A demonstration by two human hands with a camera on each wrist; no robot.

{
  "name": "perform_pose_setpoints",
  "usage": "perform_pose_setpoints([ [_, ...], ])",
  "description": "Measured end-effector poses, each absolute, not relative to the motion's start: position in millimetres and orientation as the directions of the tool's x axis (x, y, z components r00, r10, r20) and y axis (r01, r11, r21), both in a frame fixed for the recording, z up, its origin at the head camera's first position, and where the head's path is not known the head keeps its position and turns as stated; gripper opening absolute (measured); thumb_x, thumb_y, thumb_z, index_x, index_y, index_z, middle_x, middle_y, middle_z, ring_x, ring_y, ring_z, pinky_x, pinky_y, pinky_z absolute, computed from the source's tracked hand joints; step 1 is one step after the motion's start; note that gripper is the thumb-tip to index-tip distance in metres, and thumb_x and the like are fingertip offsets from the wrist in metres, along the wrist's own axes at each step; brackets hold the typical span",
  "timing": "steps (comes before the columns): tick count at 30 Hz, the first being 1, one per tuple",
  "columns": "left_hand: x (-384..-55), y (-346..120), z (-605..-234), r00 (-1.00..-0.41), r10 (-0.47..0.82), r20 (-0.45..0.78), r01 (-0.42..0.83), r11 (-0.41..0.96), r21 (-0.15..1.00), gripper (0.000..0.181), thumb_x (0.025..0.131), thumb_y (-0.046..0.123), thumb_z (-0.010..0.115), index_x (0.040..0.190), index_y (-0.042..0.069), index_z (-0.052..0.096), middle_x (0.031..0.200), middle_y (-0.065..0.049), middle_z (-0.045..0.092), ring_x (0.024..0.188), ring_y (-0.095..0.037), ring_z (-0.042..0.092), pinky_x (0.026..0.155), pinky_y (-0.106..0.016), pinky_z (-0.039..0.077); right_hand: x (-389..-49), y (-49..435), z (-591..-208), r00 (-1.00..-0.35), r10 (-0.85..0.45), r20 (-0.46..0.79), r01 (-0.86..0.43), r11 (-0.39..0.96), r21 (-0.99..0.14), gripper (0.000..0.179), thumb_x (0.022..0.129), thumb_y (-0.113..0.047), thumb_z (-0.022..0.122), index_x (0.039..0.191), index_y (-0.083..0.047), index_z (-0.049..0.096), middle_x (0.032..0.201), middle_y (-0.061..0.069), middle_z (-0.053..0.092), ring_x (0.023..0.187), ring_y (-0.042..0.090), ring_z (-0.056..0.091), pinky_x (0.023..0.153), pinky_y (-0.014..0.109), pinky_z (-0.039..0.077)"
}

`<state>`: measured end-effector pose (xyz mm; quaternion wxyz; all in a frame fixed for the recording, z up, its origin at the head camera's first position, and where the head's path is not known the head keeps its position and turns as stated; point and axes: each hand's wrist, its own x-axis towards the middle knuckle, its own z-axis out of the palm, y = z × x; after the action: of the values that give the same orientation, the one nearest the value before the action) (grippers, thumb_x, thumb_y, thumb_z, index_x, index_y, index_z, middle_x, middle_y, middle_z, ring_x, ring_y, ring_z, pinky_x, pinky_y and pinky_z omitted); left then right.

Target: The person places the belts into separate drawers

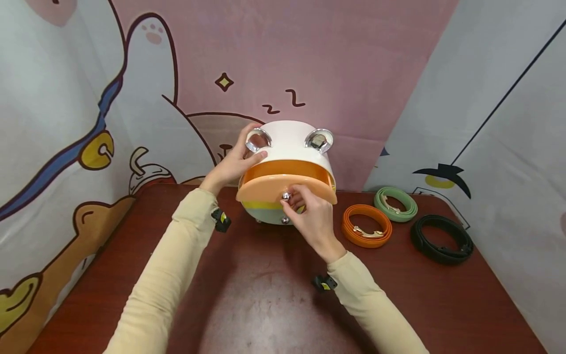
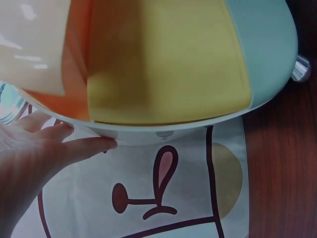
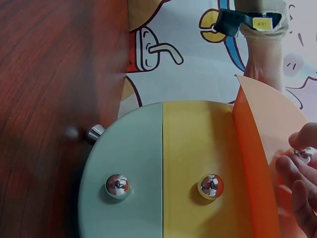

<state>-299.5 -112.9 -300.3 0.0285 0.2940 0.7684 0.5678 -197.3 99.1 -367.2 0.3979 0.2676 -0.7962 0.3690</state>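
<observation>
A small rounded cabinet (image 1: 287,140) with a white shell and two chrome rings (image 1: 319,141) stands at the back of the table. Its orange drawer (image 1: 261,189) is partly pulled out. My right hand (image 1: 313,214) pinches the round chrome knob (image 1: 286,196) on that drawer's front. Against the shell's left side lies my left hand (image 1: 236,160), thumb along the white surface and fingers beside the left chrome ring (image 1: 258,139). Below, the yellow drawer (image 3: 198,144) and green drawer (image 3: 133,148) sit flush, each with a chrome knob.
To the right of the cabinet lie three coiled belts: an orange one (image 1: 349,231), a green one (image 1: 409,209) and a black one (image 1: 442,253). Behind the brown table (image 1: 261,295) hangs a cartoon-printed cloth (image 1: 353,73).
</observation>
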Motion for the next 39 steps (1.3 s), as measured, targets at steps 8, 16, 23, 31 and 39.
perform_pose_setpoints([
  [8,-281.1,-111.0,-285.3,-0.828,0.489,0.274,0.412,0.198,0.890,0.069,0.099,0.008,0.054,0.151,0.016,0.010,0.122,-0.020,0.045,0.081,-0.024,0.057,0.069,-0.031,0.052,-188.5,102.2,-367.0,-0.526,-0.153,0.837,-0.726,0.592,-0.348,0.028,0.075,-0.010,0.082,0.096,-0.004,0.065,0.069,0.000,0.068,0.057,0.009,0.062,0.049,0.023,0.049],
  [16,-294.3,-112.2,-296.0,-0.817,0.491,0.303,0.426,0.158,0.891,0.070,0.098,0.008,0.055,0.151,0.015,0.009,0.128,-0.023,0.043,0.089,-0.026,0.056,0.069,-0.029,0.051,-178.9,106.0,-367.7,-0.502,-0.175,0.847,-0.735,0.602,-0.311,0.027,0.074,-0.011,0.082,0.094,-0.005,0.065,0.069,-0.001,0.068,0.057,0.008,0.063,0.048,0.024,0.048],
  [23,-308.9,-114.0,-307.6,-0.809,0.493,0.320,0.443,0.152,0.884,0.071,0.098,0.008,0.055,0.151,0.020,0.009,0.131,-0.021,0.042,0.093,-0.029,0.058,0.071,-0.032,0.052,-173.1,107.7,-367.6,-0.483,-0.195,0.853,-0.750,0.595,-0.288,0.028,0.073,-0.012,0.083,0.094,-0.005,0.065,0.070,-0.002,0.068,0.057,0.007,0.063,0.048,0.022,0.048],
  [31,-309.1,-113.7,-308.2,-0.812,0.486,0.322,0.450,0.170,0.877,0.072,0.098,0.009,0.056,0.152,0.020,0.009,0.132,-0.022,0.041,0.095,-0.031,0.055,0.075,-0.034,0.050,-167.6,110.1,-370.1,-0.471,-0.230,0.851,-0.780,0.560,-0.280,0.028,0.073,-0.009,0.082,0.094,-0.004,0.065,0.071,-0.001,0.069,0.058,0.007,0.064,0.048,0.021,0.049],
  [39,-310.0,-115.7,-307.9,-0.822,0.466,0.327,0.460,0.206,0.864,0.070,0.097,0.014,0.058,0.151,0.021,0.013,0.134,-0.022,0.042,0.101,-0.029,0.055,0.080,-0.035,0.049,-157.3,110.7,-370.6,-0.463,-0.264,0.846,-0.803,0.530,-0.273,0.023,0.076,-0.009,0.078,0.095,-0.005,0.064,0.072,-0.001,0.068,0.057,0.007,0.063,0.052,0.020,0.050],
])
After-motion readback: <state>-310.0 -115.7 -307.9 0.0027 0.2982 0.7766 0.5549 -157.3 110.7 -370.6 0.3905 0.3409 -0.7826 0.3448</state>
